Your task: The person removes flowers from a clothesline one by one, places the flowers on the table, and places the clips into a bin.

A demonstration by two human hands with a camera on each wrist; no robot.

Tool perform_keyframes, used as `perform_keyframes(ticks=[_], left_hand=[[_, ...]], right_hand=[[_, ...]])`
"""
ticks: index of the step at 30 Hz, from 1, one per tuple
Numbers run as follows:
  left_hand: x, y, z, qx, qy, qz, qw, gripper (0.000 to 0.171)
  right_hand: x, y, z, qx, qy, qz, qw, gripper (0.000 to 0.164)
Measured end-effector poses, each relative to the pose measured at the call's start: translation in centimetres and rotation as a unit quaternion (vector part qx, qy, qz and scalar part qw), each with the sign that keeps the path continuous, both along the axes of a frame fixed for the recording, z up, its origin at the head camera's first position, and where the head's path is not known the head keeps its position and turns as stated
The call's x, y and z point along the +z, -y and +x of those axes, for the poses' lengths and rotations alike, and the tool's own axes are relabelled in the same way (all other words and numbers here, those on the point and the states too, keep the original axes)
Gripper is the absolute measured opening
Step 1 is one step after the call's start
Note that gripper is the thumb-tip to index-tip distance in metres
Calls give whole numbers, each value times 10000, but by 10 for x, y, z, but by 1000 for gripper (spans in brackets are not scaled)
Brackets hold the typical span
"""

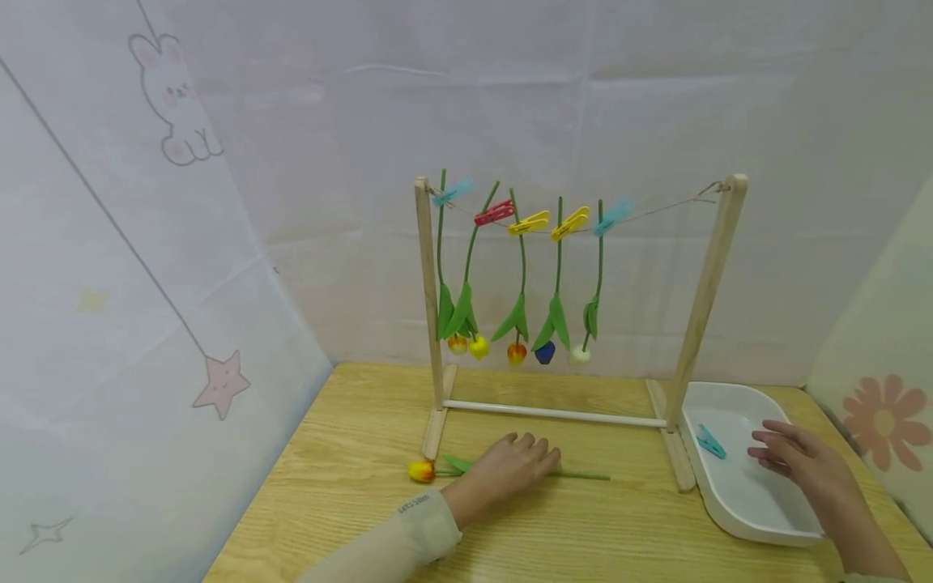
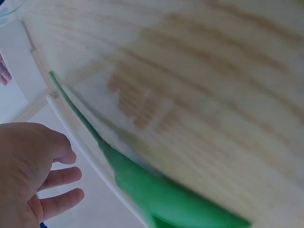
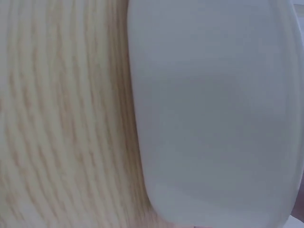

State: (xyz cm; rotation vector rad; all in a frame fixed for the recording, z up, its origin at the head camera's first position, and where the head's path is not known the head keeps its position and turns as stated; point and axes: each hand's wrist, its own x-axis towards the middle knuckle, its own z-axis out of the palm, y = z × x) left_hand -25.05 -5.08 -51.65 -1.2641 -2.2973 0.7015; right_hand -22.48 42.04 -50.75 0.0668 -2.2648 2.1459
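An artificial tulip (image 1: 421,471) with a yellow and red bloom lies across the table in front of the wooden rack. Over its stem is my left hand (image 1: 506,471), back upward, covering the middle part. In the left wrist view that hand (image 2: 23,171) has its fingers apart beside the green stem (image 2: 78,110), and nothing is between them. My right hand (image 1: 811,470) hovers over the white tray (image 1: 761,502), fingers extended and holding nothing. A teal clothespin (image 1: 710,442) lies in the tray, left of the right fingertips.
Behind the hands stands the wooden rack (image 1: 710,308) with a string between its posts. Several tulips hang bloom-down from it, held by blue, red and yellow clothespins (image 1: 496,213). A white crossbar (image 1: 554,414) joins the rack's feet. Printed cloth walls (image 1: 364,267) surround the table.
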Motion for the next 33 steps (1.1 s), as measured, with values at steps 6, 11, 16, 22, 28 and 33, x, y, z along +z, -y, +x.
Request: perform_keyframes(ticks=[6,11,16,22,28,33], left_hand=[[8,1,-2,-110,-223,134,9996,37],[20,2,-1,-32,-131,246,9996,35],[35,3,1,108,-34,243,9996,44],[50,3,2,126,-166,138,9997,50],[70,1,1,252,-101,304,9992,55],[90,-1,0,117,-415,754,9962,54]], right_hand=[[7,1,-2,173,-302,-277,9990,30],[17,4,-5,251,-572,-345,9975,32],[26,9,-8,251,-734,-280,9966,32],[37,14,-13,515,-1040,-370,9926,37],[56,21,-16,411,-1057,381,9928,31],[75,29,-20,128,-971,1486,9840,31]])
